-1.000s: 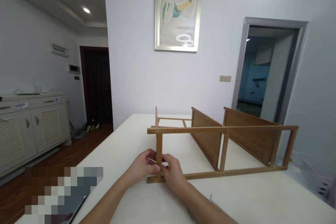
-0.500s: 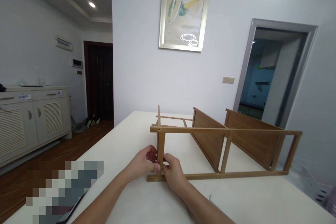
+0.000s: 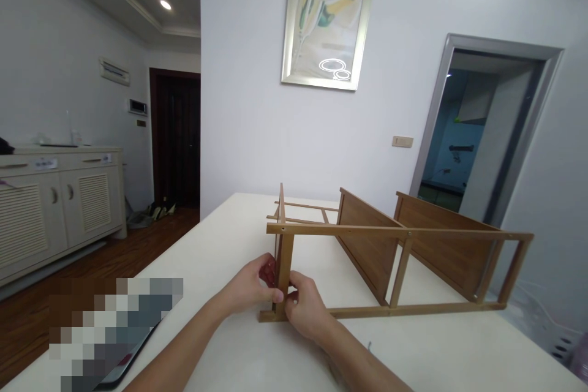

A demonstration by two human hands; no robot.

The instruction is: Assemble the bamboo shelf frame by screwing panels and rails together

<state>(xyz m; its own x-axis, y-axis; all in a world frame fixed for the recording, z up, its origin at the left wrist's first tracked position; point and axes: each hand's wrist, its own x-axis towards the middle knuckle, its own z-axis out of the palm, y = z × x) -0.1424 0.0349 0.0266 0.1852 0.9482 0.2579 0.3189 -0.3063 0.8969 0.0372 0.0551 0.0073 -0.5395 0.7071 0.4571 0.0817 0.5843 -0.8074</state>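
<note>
A brown wooden shelf unit lies on its side on the white table, with three boards standing across it. My left hand is closed at the near left corner, its thumb against the short crosspiece and its fingers curled behind the end board. On the inner side of that crosspiece is my right hand, its fingers pinched together low by the bottom rail. Whatever those fingers hold is too small and hidden to name. Beside my right forearm, a thin grey bent piece shows on the tabletop, partly covered.
A dark flat object, partly blurred out by pixels, lies at the table's left edge. A white cabinet stands at the left. Behind the table is a wall with a framed picture. A perforated pale container sits beyond the right edge.
The view has shifted slightly, so the room appears further right. The shelf's left end has tilted a little, its top leaning right. Both hands stay at the same corner.
</note>
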